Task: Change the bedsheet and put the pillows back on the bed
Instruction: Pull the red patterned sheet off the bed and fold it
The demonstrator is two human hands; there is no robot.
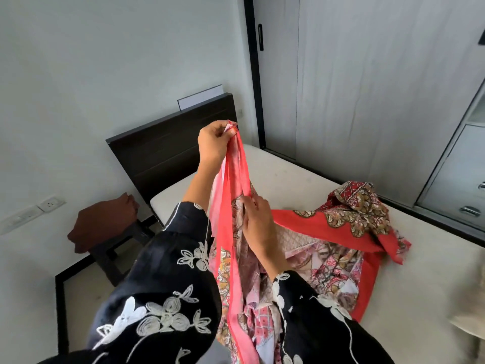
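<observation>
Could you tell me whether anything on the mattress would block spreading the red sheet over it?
Nothing clear does: the mattress is bare apart from a heap of the red sheet itself. A blurred pale shape at the right edge may lie on it.

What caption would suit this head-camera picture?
Left hand and right hand hold up a red patterned bedsheet by its edge over the bare mattress.

Bedsheet bottom cut off; pale object at right edge blurred.
</observation>
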